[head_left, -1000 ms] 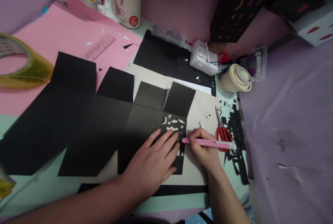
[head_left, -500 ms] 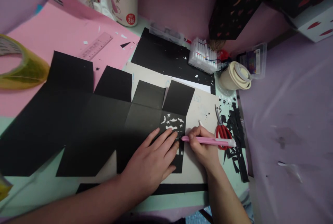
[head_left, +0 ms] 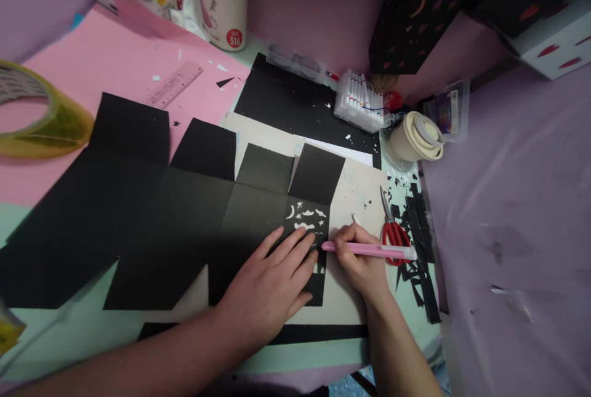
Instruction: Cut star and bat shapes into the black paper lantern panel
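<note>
change: over the last second the left hand [head_left: 272, 286] has stayed flat on the same panel, and the right hand [head_left: 362, 261] has kept the pink craft knife [head_left: 369, 252] at the same spot; only the view has drifted a little.
meaning: the blade looks to be working slowly in one small place, a fine cut rather than a long stroke.
tape roll [head_left: 44, 117]: at nine o'clock of the scene, on pink paper [head_left: 115, 52].
black card [head_left: 175, 212]: an unfolded net of square panels and flaps, matt and creased at the folds, lying flat on the worktop [head_left: 69, 329] from the left edge to the centre.
left hand: fingers [head_left: 295, 249] spread and pressed down on the card, at nine o'clock of the knife tip.
cut-outs [head_left: 307, 218]: a moon, stars and cloud shapes showing pale through the rightmost panel, at twelve o'clock of the left fingertips.
right hand: fingers [head_left: 344, 243] pinching the knife like a pen, tip at the panel's right edge.
scissors [head_left: 392, 231]: red-handled, at three o'clock of the right hand, under the knife's tail; black scraps [head_left: 420, 261] just beyond.
</note>
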{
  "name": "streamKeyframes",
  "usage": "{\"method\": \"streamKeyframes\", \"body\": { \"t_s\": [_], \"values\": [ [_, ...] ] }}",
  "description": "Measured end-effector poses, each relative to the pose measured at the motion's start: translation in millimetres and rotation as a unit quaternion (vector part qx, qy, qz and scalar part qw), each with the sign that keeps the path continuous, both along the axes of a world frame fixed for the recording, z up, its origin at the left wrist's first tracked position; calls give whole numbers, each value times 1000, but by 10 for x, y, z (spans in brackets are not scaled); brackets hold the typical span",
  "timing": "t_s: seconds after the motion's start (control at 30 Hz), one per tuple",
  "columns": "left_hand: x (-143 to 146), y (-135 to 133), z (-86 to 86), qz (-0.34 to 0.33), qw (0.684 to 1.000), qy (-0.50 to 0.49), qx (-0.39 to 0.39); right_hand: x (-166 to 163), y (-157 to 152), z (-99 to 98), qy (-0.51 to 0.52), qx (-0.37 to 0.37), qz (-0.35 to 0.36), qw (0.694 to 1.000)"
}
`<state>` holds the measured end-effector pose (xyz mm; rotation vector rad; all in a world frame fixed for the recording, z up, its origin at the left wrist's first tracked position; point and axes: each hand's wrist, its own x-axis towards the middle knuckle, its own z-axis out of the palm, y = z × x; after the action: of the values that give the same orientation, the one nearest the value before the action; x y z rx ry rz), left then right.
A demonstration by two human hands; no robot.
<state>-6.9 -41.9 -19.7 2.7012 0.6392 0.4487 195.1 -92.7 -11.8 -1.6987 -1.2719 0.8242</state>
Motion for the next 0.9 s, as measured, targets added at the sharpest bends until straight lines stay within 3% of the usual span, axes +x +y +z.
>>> {"method": "streamKeyframes", "body": {
  "t_s": [0.9],
  "values": [
    [-4, 5, -8, 1, 1000, -3, 6, 4, -1, -36, 29, 25, 10, 999]
  ]
}}
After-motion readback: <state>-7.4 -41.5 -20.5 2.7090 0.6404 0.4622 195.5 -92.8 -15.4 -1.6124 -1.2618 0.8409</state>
